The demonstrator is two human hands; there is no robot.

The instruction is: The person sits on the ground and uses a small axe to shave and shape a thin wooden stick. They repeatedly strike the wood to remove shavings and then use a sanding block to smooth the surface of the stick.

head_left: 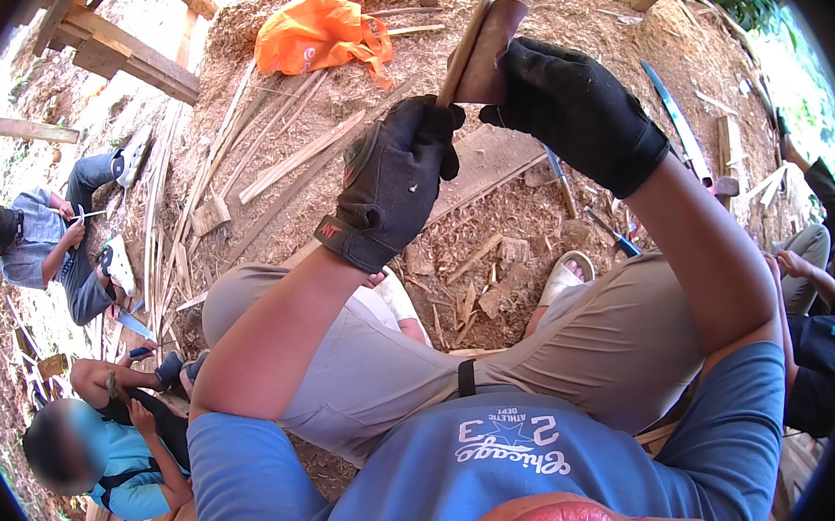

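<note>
Stick [467, 48]: beyond left hand [395, 173], pinching its end, likely for steadiness; sheet [498, 53]: left of right hand [576, 104], pinching it, likely to keep it against stick

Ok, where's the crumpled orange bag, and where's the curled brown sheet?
Crumpled orange bag [312, 33]: head view, middle of its body.
Curled brown sheet [488, 59]: head view, its broad face.
</note>
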